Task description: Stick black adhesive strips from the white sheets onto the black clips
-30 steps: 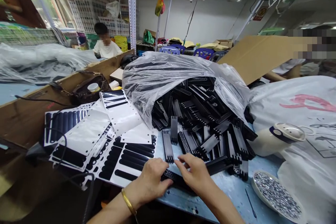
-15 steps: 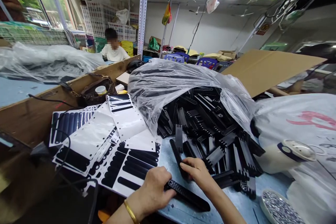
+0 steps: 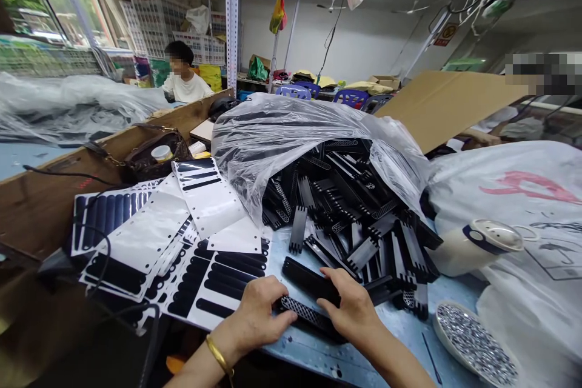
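My left hand [image 3: 261, 312], with a gold bangle at the wrist, is closed on the left end of a long black plastic piece with a mesh-patterned grip [image 3: 309, 316]. Just beyond it lies a plain-looking black plastic piece [image 3: 309, 279]. My right hand [image 3: 350, 303] is closed around the right end of that one, thumb on the near side and fingers on the far side. The two pieces lie nearly side by side, low over the blue table [image 3: 295, 348]. Ahead spills a heap of similar black pieces with pronged ends [image 3: 364, 248] from a clear plastic bag [image 3: 291, 127].
Sheets of black strip stickers [image 3: 218, 218] spread on the left. At right stand a bowl of small shiny metal parts [image 3: 475, 342], a cream lidded cup [image 3: 477, 254] and a white bag [image 3: 509, 176]. A wooden board [image 3: 45, 206] edges the table. Another person [image 3: 184, 82] sits beyond.
My right hand has turned its black piece from pointing away to lying crosswise, closer to the left hand's piece. The view has shifted slightly to the right.
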Motion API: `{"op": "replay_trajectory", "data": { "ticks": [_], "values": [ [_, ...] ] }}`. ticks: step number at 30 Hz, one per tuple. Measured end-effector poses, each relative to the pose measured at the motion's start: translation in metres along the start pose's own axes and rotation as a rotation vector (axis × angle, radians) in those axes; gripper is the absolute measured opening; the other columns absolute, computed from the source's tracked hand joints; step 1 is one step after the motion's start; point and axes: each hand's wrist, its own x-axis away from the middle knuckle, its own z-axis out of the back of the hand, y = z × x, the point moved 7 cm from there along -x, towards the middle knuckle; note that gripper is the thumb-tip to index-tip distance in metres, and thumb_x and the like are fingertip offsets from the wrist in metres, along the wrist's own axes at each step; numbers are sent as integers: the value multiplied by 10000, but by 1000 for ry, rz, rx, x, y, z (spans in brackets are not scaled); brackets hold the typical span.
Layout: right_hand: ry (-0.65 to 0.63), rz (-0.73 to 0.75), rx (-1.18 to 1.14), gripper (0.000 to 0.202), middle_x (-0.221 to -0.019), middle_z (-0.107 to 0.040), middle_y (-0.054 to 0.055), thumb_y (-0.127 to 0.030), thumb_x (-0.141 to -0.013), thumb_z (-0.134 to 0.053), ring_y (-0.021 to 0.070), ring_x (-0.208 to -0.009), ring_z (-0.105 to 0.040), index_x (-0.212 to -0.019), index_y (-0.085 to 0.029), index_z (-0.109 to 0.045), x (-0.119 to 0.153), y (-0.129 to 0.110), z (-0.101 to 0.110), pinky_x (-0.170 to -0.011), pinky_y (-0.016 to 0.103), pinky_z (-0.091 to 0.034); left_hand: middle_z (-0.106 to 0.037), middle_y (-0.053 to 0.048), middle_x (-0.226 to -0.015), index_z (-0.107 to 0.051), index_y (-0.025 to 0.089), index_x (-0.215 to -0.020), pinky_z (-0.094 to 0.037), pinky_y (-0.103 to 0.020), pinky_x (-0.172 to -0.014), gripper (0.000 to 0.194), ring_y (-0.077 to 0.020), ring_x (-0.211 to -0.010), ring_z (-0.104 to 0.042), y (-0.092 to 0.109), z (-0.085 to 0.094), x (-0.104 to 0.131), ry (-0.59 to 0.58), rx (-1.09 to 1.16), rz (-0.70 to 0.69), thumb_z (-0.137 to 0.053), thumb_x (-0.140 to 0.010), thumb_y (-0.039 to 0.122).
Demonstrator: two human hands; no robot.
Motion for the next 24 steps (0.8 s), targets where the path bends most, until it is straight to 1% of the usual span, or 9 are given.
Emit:
{"op": "replay_trajectory", "data": {
  "ticks": [2, 5, 9, 13, 16, 19, 21, 22, 24],
  "values": [
    [-31, -20, 5, 411, -917, -697, 94, -264, -656, -636, 262, -870, -675, -1052, -162, -671, 3, 1, -1, -810, 388, -538, -609, -17, -677, -638, 164, -704, -351, -251, -598, 95, -153, -626, -548, 0, 0, 0, -2, 4, -1, -720, -671, 197],
    [-54, 16, 7, 300, -834, -687, 84, -258, -736, -563, 233, -783, -680, -986, -159, -695, 7, -3, -4, -736, 356, -542, -617, -21, -678, -647, 163, -714, -357, -249, -598, 86, -155, -625, -553, 1, 0, 0, -3, 1, -11, -714, -681, 205],
    [-62, 48, 42, 281, -827, -690, 104, -289, -791, -532, 232, -767, -674, -959, -148, -707, 9, -6, -12, -711, 350, -528, -603, -11, -663, -638, 162, -716, -344, -241, -572, 96, -142, -595, -533, 1, 1, 0, 10, -12, -9, -716, -672, 198],
    [-157, -15, 82, 282, -910, -718, 123, -285, -784, -561, 259, -865, -677, -977, -153, -718, 2, -5, -18, -790, 371, -510, -584, -2, -650, -631, 162, -701, -344, -239, -563, 95, -137, -590, -516, 0, 1, 0, 3, -5, -1, -715, -688, 204],
    [-225, -27, 64, 262, -883, -745, 83, -228, -750, -569, 238, -843, -688, -940, -181, -742, -3, -8, -13, -771, 334, -508, -590, 7, -667, -650, 163, -742, -384, -234, -581, 99, -130, -592, -526, -5, 1, 0, 2, 78, 58, -721, -675, 174],
    [-303, -14, 31, 234, -813, -761, 41, -216, -733, -570, 209, -778, -696, -860, -205, -766, 1, -14, -7, -719, 290, -506, -612, 15, -720, -651, 160, -861, -426, -217, -565, 250, -113, -571, -542, -15, 1, 0, 28, 196, 200, -716, -624, 114],
    [-314, 10, 24, 267, -819, -768, 44, -215, -751, -538, 209, -788, -699, -872, -205, -776, 6, -19, -4, -727, 291, -508, -622, 15, -741, -639, 154, -926, -448, -215, -555, 351, -113, -565, -555, -20, 1, 1, 47, 218, 269, -726, -590, 101],
    [-304, 23, 26, 288, -826, -770, 50, -209, -756, -521, 214, -801, -700, -884, -202, -780, 8, -21, -4, -738, 297, -510, -629, 11, -752, -639, 151, -952, -459, -220, -559, 389, -117, -570, -563, -20, 2, 1, 55, 203, 270, -734, -578, 102],
    [-273, 35, 34, 308, -813, -770, 54, -197, -760, -496, 217, -797, -703, -872, -203, -783, 11, -23, -4, -734, 300, -517, -646, -1, -769, -655, 151, -1012, -482, -239, -586, 446, -135, -599, -580, -15, 3, 0, 62, 134, 197, -744, -576, 112]
  ]
}}
